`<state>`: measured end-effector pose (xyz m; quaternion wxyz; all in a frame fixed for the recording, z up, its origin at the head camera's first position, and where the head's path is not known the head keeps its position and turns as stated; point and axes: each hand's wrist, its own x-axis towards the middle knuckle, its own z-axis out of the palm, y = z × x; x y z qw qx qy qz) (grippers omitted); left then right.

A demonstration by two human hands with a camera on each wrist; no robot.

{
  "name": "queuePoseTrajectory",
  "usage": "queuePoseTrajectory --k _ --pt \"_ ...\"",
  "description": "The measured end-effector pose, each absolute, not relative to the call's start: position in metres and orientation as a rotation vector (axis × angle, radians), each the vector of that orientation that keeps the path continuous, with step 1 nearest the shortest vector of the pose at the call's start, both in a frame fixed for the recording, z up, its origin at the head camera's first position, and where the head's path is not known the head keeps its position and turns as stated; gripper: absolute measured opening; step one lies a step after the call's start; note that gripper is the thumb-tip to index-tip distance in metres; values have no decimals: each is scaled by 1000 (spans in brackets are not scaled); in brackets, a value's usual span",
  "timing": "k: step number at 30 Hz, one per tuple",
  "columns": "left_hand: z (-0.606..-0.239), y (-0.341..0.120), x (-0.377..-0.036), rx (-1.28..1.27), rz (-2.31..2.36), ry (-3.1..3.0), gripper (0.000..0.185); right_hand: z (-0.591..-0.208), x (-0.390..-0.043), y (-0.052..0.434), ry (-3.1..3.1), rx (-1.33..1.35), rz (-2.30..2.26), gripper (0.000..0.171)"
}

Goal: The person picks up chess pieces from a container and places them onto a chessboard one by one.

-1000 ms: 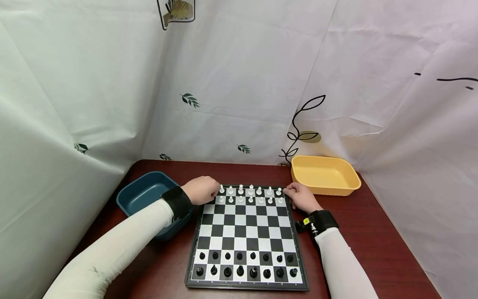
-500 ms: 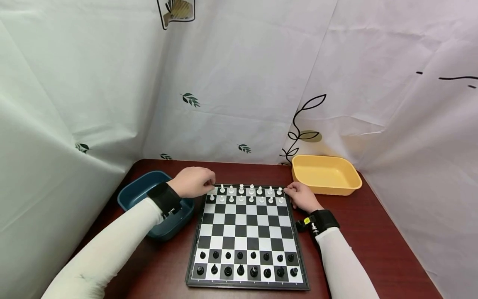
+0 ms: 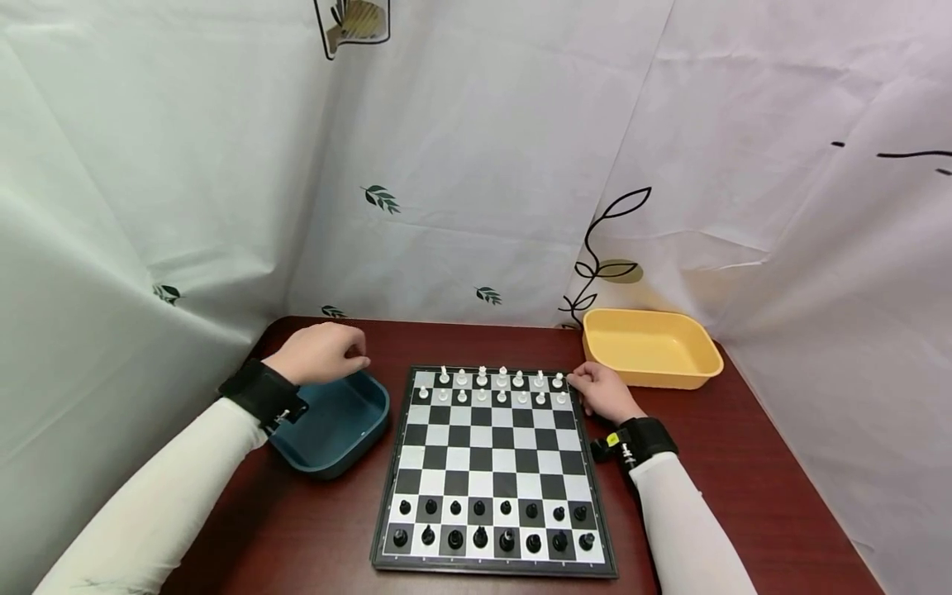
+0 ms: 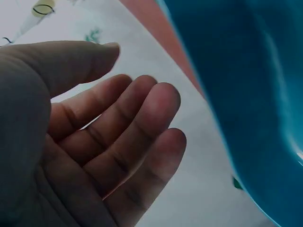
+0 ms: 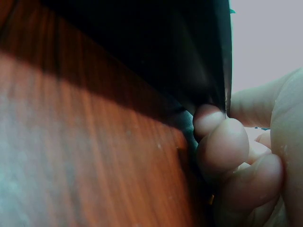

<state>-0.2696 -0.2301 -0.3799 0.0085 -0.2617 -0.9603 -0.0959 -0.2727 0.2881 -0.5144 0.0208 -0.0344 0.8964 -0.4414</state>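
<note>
A black-and-white chessboard (image 3: 491,463) lies on the dark red table (image 3: 744,496). White pieces (image 3: 491,387) fill its two far rows, except the far-left corner square, which is bare. Black pieces (image 3: 491,525) fill the two near rows. My left hand (image 3: 349,355) hovers over the far rim of the blue bin (image 3: 335,430). In the left wrist view that left hand (image 4: 118,142) has relaxed fingers and an empty palm beside the blue bin (image 4: 255,94). My right hand (image 3: 595,390) grips the board's far right corner. Its fingers (image 5: 222,146) curl against the chessboard's edge (image 5: 165,56).
A yellow bin (image 3: 650,347) stands right of the board at the back. White patterned curtains close off the table on the left, back and right. Bare tabletop (image 5: 71,156) shows along the board's right side.
My left hand left the board's far-left corner and swung left over the blue bin. The corner square's white piece is gone. The right hand stayed put.
</note>
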Motion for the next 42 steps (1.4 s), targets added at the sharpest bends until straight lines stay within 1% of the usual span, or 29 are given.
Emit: queuePoseTrajectory --k 4,12,19,23,28,31,34,38,42 --pt "-382 -248 -266 -779 -267 -3090 9 -515 -274 288 2779 -108 -1374 22" --pt "-386 -268 -266 -613 -166 -3328 27 -515 -274 289 2777 -110 -1376 23" --pt "-392 -275 -265 -527 -128 -3437 42 -515 -275 289 2782 -121 -1357 23" --pt "-393 -277 -263 -459 -76 -3502 43 -515 -275 289 2787 -114 -1357 22" --pt "-397 -273 -258 -349 2 -3655 35 -515 -275 289 2784 -108 -1359 23" --pt "-401 -271 -256 -373 7 -3714 31 -515 -275 288 2786 -112 -1354 23" --pt "-406 -266 -252 -435 -131 -3755 29 -515 -275 289 2793 -116 -1346 24" --pt "-409 -257 -245 -579 -359 -3774 25 -515 -275 289 2797 -118 -1346 24" --pt "-410 -246 -239 -731 -494 -3767 25 -517 -275 289 2790 -116 -1357 24"
